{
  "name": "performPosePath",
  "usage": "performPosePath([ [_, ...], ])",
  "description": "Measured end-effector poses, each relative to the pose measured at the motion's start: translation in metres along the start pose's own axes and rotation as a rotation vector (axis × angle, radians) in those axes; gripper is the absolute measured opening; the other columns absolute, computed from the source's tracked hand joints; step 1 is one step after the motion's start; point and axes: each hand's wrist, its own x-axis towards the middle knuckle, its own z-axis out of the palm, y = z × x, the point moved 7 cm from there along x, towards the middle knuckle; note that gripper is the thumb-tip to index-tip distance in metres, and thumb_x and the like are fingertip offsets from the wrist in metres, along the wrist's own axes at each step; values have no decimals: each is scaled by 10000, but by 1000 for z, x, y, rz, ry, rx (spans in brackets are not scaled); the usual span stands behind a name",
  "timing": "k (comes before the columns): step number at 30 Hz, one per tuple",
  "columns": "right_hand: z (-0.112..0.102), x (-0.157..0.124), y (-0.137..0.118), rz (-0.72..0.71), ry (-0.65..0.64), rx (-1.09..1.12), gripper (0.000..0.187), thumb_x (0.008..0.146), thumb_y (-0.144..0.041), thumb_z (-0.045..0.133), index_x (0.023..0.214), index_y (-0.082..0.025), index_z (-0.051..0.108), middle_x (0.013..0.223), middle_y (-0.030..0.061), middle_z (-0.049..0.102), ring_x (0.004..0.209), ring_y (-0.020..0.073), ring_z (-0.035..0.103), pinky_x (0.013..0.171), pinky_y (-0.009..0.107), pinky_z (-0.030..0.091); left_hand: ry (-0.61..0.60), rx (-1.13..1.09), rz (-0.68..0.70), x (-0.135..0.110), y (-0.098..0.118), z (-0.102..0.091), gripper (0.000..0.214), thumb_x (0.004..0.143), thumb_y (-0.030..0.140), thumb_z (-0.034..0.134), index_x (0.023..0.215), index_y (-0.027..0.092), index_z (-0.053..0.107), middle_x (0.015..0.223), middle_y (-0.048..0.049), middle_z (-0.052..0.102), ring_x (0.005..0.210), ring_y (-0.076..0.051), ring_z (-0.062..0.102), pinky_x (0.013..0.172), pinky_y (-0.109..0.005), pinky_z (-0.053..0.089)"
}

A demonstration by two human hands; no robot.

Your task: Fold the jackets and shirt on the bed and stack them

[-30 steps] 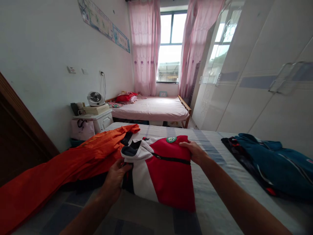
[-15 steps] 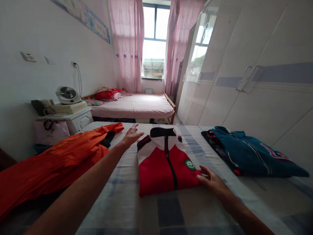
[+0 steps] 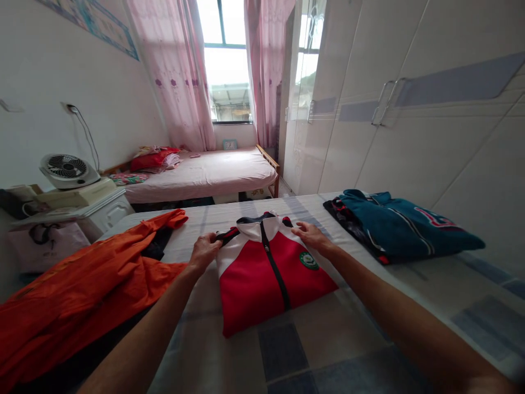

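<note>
A folded red and white zip-up jacket [image 3: 250, 279] lies face up on the bed's checked sheet, its collar pointing away from me. It has a black zipper and a round green badge. My left hand [image 3: 204, 250] is closed on its left shoulder, by the dark stripe. At the opposite shoulder, my right hand [image 3: 310, 236] pinches the jacket's edge with thumb and fingers. The fingertips of both hands are partly hidden against the cloth. To the left, orange clothing [image 3: 94, 295] is spread out beside my left forearm.
A folded teal jacket [image 3: 402, 224] lies on dark clothing at the right of the sheet [image 3: 344, 328]. Beyond stand a second bed [image 3: 221, 172] and a white wardrobe [image 3: 410, 158]. A fan [image 3: 68, 167] sits on boxes on the left nightstand [image 3: 109, 210].
My left hand has come down onto the jacket's left shoulder. My right hand has moved from the lower right side up to the right shoulder. The view has turned slightly right.
</note>
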Motion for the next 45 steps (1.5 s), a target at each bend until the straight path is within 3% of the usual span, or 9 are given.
performPosePath([
  [3, 12, 10, -5, -58, -30, 5, 295, 668, -272, 661, 935, -149, 688, 903, 62, 707, 876, 221, 643, 768, 294, 487, -35, -62, 39, 6, 11, 8, 323, 666, 301, 568, 940, 147, 646, 800, -53, 712, 727, -191, 661, 601, -256, 497],
  [6, 13, 11, -9, -117, -31, 35, 296, 710, -246, 582, 985, -168, 660, 902, 25, 703, 811, 179, 644, 723, 275, 495, -31, -59, 60, 13, 12, 12, 340, 717, 263, 516, 1012, 140, 633, 893, -83, 711, 790, -200, 672, 684, -296, 527],
  [11, -8, 12, -3, -140, 58, 26, 341, 768, -263, 540, 1083, -148, 605, 989, 89, 683, 830, 172, 635, 752, 316, 500, 152, 158, 87, 14, 16, -1, 464, 646, 144, 550, 1104, 85, 586, 1082, -178, 634, 1103, -327, 564, 965, -476, 412],
  [14, -20, 11, 2, -183, 93, 21, 321, 803, -291, 531, 1093, -176, 607, 1092, 92, 660, 937, 168, 620, 841, 319, 478, 171, 259, 234, 0, 42, 3, 501, 718, 183, 528, 1213, 114, 545, 1333, -165, 485, 1302, -289, 386, 1114, -426, 236],
  [17, -22, 9, 16, -193, 110, 32, 304, 820, -281, 498, 1085, -187, 613, 1091, 77, 666, 951, 160, 621, 848, 310, 480, 32, 469, 507, -23, 63, 33, 449, 822, 312, 492, 1244, 172, 556, 1426, -113, 422, 1351, -254, 324, 1132, -398, 215],
  [19, -20, 8, 30, -172, 137, 35, 295, 818, -262, 478, 1061, -172, 619, 1038, 80, 682, 900, 163, 633, 819, 315, 491, -41, 664, 615, -35, 55, 55, 468, 868, 390, 449, 1294, 212, 525, 1459, -105, 391, 1373, -287, 283, 1116, -489, 223],
  [21, -18, 7, 42, -158, 160, 33, 291, 817, -252, 462, 1043, -163, 622, 992, 78, 690, 854, 163, 637, 788, 313, 498, -61, 767, 578, -36, 32, 65, 488, 894, 426, 406, 1335, 232, 486, 1469, -105, 379, 1384, -311, 256, 1083, -550, 258],
  [26, -15, 7, 48, -165, 154, 29, 264, 812, -255, 481, 1018, -191, 634, 958, 39, 702, 834, 147, 631, 765, 276, 490, -87, 753, 539, -26, -5, 67, 546, 922, 465, 327, 1389, 195, 408, 1502, -111, 316, 1404, -270, 210, 1108, -502, 251],
  [45, -12, 7, 36, -190, 128, -115, 250, 788, -168, 484, 954, -223, 662, 912, 0, 714, 850, 144, 635, 778, 248, 457, -104, 684, 528, -27, 1, 63, 551, 905, 476, 356, 1370, 190, 434, 1505, -107, 311, 1405, -254, 215, 1143, -473, 193],
])
